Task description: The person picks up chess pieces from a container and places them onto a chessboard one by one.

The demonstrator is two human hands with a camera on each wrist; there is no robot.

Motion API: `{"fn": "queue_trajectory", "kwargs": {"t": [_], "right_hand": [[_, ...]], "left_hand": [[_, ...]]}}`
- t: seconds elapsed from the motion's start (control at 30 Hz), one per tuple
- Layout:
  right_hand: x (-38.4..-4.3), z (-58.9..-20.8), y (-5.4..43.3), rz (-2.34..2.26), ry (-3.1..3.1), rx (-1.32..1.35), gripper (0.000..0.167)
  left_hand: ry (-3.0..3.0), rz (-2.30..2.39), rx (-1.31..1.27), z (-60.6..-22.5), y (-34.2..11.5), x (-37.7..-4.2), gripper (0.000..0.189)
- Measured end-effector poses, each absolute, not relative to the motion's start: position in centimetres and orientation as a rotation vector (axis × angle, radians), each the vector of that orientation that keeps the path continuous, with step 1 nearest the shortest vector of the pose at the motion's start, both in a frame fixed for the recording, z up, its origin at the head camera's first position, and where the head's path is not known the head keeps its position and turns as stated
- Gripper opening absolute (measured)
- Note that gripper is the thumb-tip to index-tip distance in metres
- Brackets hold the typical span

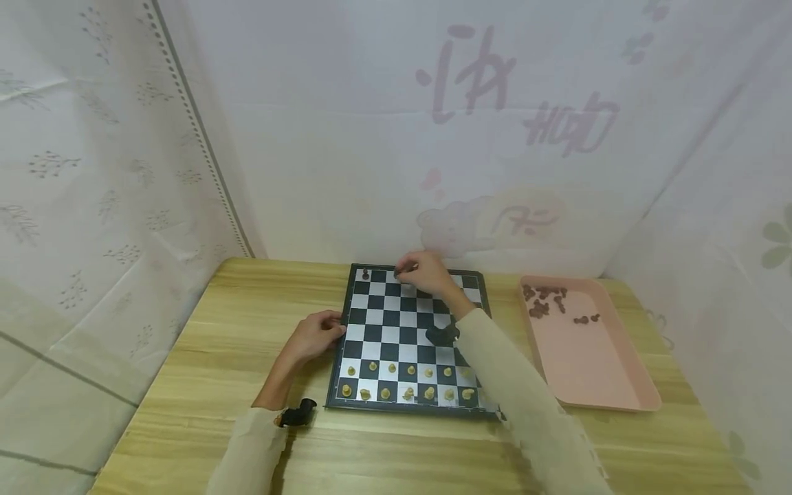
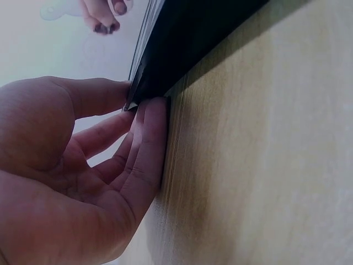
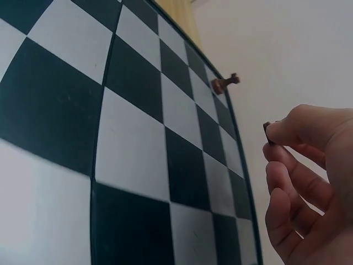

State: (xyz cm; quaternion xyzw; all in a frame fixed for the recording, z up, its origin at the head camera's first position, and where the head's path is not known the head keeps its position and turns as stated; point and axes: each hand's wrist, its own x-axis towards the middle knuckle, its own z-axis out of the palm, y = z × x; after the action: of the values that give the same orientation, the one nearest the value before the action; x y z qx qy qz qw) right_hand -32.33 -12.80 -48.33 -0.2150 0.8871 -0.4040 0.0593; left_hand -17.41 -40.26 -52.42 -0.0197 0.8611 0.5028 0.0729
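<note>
A magnetic-looking black-and-white chessboard lies flat on the wooden table. My left hand holds its left edge, thumb on the upper rim and fingers against the side, as the left wrist view shows. Over the far row, my right hand pinches a small dark chess piece between thumb and forefinger; the fingers hide most of it, so its kind is unclear. A dark brown rook stands upright in the board's far left corner. Cream chess pieces stand in two rows along the near side, partly covered by my right sleeve.
Right of the board sits a pink tray, with several dark brown chess pieces lying loose toward its far end. Printed white cloth hangs behind the table and at both sides.
</note>
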Motion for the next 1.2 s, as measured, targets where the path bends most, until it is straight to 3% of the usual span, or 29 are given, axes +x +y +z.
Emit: {"fn": "queue_trajectory", "kwargs": {"t": [0.7,1.2], "right_hand": [[-33.7,-49.8,-16.6,-1.094,2.718,-0.585,0.019],[-33.7,-49.4,-16.7,-1.027,2.715,-0.573,0.024]], "left_hand": [[2.620,1.507,-0.034,-52.4,-40.3,-17.4,0.033],[2.643,1.469,-0.028,-52.4,-40.3,-17.4,0.033]]}}
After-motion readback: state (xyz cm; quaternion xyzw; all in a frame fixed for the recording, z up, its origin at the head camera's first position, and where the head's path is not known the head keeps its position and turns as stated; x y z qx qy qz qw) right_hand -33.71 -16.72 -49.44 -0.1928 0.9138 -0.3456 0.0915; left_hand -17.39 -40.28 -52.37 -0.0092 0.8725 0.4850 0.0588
